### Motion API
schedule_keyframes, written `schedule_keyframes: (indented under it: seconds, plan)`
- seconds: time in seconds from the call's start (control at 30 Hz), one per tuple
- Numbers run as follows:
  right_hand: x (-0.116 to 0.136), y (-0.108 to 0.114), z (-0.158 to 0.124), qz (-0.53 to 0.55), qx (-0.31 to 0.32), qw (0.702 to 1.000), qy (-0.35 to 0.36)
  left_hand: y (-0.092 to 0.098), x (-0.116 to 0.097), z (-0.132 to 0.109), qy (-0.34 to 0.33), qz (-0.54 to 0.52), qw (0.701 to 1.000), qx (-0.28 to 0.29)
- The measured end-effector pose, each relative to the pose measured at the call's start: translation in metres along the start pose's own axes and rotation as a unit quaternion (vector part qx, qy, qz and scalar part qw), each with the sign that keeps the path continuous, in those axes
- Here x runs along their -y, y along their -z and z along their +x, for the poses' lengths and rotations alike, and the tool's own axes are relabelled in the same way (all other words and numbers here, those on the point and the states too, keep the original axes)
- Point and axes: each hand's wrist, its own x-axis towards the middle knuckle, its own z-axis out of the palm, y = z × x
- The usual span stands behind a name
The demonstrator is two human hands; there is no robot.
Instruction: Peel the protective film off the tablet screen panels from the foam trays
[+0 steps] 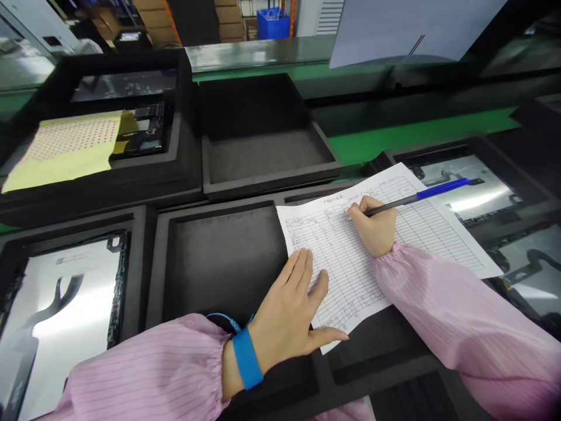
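A printed form sheet with a ruled table lies across the black foam trays in front of me. My right hand is closed round a pen with a black barrel and blue cap end, its tip touching the upper part of the sheet. My left hand lies flat on the sheet's lower left corner, fingers stretched out, holding nothing. A blue wrist strap with a coiled cord sits on my left wrist. Both arms wear pink striped sleeves.
Empty black foam trays sit at centre and behind it. Trays with shiny panel parts lie at lower left and right. A yellow dotted sheet covers a tray at upper left. A green conveyor belt runs behind.
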Motion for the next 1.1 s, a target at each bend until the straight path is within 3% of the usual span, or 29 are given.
schedule_keyframes:
  seconds: [0.43, 1.1]
  plan:
    - [-0.0016, 0.0000, -0.0013, -0.025, 0.037, 0.998, 0.047, 0.0003, -0.0040, -0.0027, 0.000, 0.019, 1.000, 0.017]
    - [-0.0083, 0.0014, -0.0016, -0.030, 0.043, 0.992, 0.115, 0.0035, -0.0054, -0.0028, 0.007, 0.024, 0.999, 0.034]
